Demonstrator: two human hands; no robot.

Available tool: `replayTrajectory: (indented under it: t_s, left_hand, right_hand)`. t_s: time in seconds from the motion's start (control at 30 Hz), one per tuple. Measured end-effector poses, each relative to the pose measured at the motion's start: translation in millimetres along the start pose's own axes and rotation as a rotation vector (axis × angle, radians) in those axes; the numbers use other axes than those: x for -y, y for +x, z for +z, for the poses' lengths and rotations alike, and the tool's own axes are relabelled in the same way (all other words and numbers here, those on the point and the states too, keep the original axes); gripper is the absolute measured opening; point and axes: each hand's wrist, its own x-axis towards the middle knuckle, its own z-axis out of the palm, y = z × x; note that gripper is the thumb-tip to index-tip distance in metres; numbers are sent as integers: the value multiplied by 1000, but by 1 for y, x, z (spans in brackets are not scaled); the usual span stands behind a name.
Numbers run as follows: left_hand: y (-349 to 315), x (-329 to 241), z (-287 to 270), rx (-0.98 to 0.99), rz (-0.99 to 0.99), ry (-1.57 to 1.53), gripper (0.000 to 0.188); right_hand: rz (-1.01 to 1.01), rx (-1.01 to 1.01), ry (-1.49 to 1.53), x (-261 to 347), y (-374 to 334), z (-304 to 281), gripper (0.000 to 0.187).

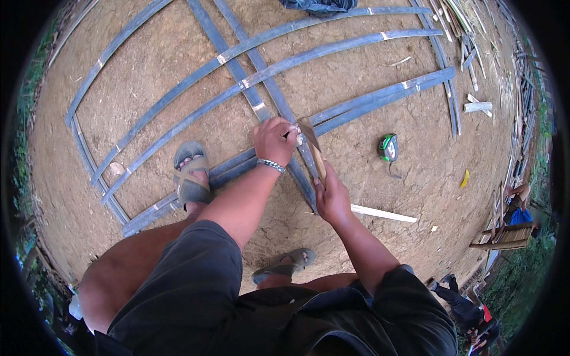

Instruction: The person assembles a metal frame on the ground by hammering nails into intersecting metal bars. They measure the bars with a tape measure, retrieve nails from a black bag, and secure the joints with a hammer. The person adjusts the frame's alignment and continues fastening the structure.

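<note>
Right hand (pixel 333 196) wraps its fingers round the handle of a wooden-handled tool (pixel 319 166), head pointing away from the body beside the left hand; exact kind of tool unclear. Left hand (pixel 275 141) low over a crossing in a lattice of grey bamboo slats (pixel 244 85) on bare earth, fingers curled; cannot tell whether they grip anything. Green-and-black tape measure (pixel 388 148) on the ground right of the hands, pale stick (pixel 385 213) nearer the body.
</note>
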Motion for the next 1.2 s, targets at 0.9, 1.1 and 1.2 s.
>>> replayTrajectory:
  t_s: [0.9,1.1,1.2]
  left_hand:
    - [2,2,1,51,-41,30,6]
    - [2,1,0,50,-41,42,7]
    - [1,-1,0,85,-55,56,7]
  right_hand:
    - [-45,-3,-34,-12,1,0,65]
    - [-43,-20,-3,-1,3,-7,64]
    - [-61,-27,-27,-12,2,-1,63]
